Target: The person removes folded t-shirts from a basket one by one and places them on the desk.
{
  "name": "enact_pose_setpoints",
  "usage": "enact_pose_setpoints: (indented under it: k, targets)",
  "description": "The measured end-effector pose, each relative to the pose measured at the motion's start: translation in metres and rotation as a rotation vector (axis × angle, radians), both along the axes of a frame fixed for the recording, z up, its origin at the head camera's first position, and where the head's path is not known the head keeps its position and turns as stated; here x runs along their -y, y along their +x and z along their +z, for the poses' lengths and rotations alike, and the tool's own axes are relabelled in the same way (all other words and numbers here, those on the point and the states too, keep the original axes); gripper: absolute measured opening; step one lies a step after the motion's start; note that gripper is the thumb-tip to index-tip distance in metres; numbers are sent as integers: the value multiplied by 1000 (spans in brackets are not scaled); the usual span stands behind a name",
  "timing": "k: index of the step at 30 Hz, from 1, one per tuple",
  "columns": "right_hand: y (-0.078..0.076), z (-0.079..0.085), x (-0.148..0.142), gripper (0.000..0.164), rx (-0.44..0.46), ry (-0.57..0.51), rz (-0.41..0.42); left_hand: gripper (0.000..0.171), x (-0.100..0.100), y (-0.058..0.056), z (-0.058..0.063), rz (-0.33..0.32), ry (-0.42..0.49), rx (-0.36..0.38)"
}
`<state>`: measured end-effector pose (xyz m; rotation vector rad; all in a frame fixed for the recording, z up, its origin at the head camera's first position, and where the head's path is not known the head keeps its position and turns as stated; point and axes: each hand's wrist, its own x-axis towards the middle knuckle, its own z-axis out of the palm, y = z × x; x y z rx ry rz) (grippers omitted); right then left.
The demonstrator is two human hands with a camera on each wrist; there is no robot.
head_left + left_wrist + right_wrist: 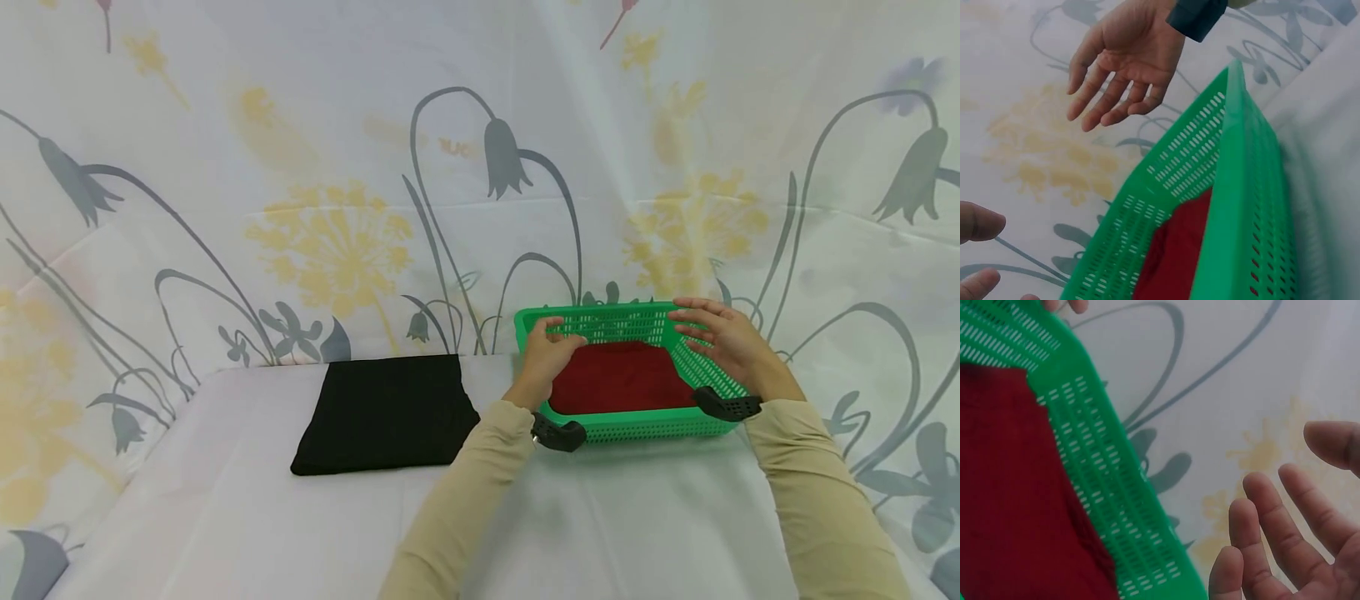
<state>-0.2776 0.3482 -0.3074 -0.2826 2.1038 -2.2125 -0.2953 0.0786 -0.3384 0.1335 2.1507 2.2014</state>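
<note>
A folded dark red cloth lies flat inside a green plastic basket with slotted walls. Over the basket's left side hovers my left hand, its fingers loosely bent around nothing. My right hand is raised above the right side, fingers spread and palm turned inward; the right wrist view shows those fingers apart from the basket wall. Left of the basket, a folded black cloth rests on the table. In the left wrist view, the red cloth sits below the rim, touched by neither hand.
A white cover spreads over the table. Behind it hangs a pale curtain printed with grey and yellow flowers. Black wrist bands sit close to the basket's front rim.
</note>
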Motion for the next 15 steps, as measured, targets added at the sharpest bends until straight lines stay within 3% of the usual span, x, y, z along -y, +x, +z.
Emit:
enact_pose_setpoints:
  k: [9,15]
  targets:
    - [-12,-14,-14,18,84,89,3,48,-16,-6,-15,73,-58,25]
    - [-23,-24,-20,17,109,222,7,55,-28,-8,-22,121,-79,43]
